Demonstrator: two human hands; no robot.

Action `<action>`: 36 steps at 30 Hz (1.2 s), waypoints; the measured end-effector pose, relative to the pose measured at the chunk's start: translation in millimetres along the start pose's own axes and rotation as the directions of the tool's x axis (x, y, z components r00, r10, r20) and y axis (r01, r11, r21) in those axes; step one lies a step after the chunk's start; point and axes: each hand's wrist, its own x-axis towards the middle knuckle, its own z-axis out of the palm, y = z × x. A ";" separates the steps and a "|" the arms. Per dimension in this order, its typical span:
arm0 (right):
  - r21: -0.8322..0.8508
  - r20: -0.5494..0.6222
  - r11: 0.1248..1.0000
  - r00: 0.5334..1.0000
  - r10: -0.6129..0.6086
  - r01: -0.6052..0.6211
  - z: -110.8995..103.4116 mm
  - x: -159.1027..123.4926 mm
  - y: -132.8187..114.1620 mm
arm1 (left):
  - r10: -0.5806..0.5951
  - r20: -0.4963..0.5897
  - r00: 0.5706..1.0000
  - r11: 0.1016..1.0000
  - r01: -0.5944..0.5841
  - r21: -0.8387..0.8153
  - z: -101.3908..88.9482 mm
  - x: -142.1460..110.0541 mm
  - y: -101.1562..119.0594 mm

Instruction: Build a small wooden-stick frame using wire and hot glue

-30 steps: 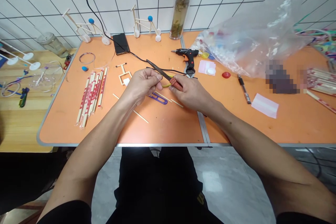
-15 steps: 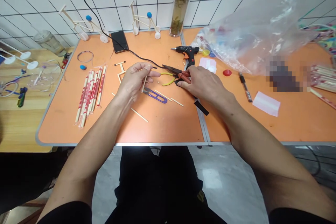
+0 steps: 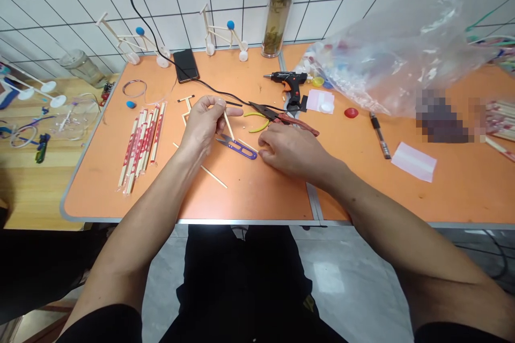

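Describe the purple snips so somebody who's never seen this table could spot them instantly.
Find the orange tabletop, then the gap between the person's left hand and right hand. There lie small metal thread snips with a slotted purple handle. Their purple colour sets them apart from the curved yellow handles and red-handled metal pliers just beyond.

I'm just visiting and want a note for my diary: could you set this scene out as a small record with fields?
Left hand: holds a thin wooden stick
Right hand: close to red-handled pliers; grip unclear
Between hands: purple snips
Left side: wrapped sticks
Back: phone, glass bottle
Right side: plastic bag, pen
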 end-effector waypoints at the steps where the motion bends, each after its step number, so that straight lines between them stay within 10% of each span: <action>1: -0.015 0.015 1.000 1.000 0.002 -0.002 1.9 0.6 -2.6 | -0.002 0.002 1.000 1.000 0.002 -0.003 0.4 -0.5 0.1; 13: -0.124 0.055 0.990 0.996 0.074 -0.066 8.0 8.7 -22.6 | 0.036 -0.005 0.999 0.996 -0.036 -0.077 5.8 -3.3 0.2; 20: 0.144 -0.089 0.957 0.959 0.268 -0.254 -2.1 14.4 -1.9 | 0.083 0.010 0.996 0.990 -0.082 -0.117 5.3 -3.8 1.0; 26: 0.516 -0.283 0.851 0.919 0.275 -0.096 2.2 15.2 6.1 | 0.083 0.105 0.991 0.994 -0.074 -0.085 8.1 -4.8 -12.4; 36: 0.547 -0.288 0.836 0.929 0.234 -0.041 3.7 14.9 -2.2 | 0.022 0.155 0.988 0.994 -0.005 -0.111 10.2 -7.4 -20.8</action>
